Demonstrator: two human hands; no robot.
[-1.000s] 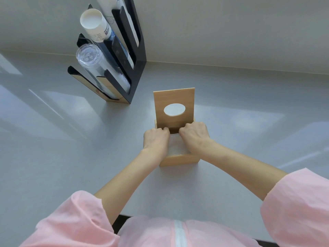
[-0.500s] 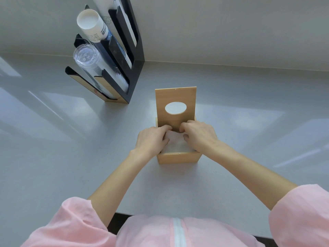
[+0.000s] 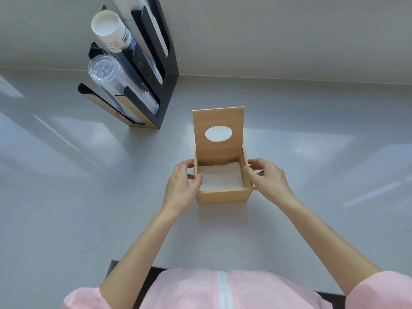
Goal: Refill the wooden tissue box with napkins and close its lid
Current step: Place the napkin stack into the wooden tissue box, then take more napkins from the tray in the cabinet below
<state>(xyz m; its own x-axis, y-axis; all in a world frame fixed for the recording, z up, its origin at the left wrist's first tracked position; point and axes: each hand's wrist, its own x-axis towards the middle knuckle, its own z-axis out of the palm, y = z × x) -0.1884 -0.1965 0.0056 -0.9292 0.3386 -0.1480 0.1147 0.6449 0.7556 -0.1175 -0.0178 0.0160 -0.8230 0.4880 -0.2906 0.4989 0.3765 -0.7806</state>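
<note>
The wooden tissue box (image 3: 224,196) stands on the grey counter in front of me. Its hinged lid (image 3: 219,121), with an oval hole, stands upright at the back. A stack of white napkins (image 3: 220,177) lies flat inside the box. My left hand (image 3: 181,186) is at the left wall, thumb over the rim and fingers on the outside. My right hand (image 3: 268,179) is at the right wall, thumb on the rim and fingers curled against the outer side.
A black cup dispenser rack (image 3: 169,85) stands at the back left against the wall. It holds a stack of white paper cups (image 3: 109,30) and a stack of clear plastic cups (image 3: 102,70). The counter's front edge (image 3: 133,267) is close to my body.
Both hands were together inside the box on the napkins. They have come out and parted to the left and right walls, so the napkins now show.
</note>
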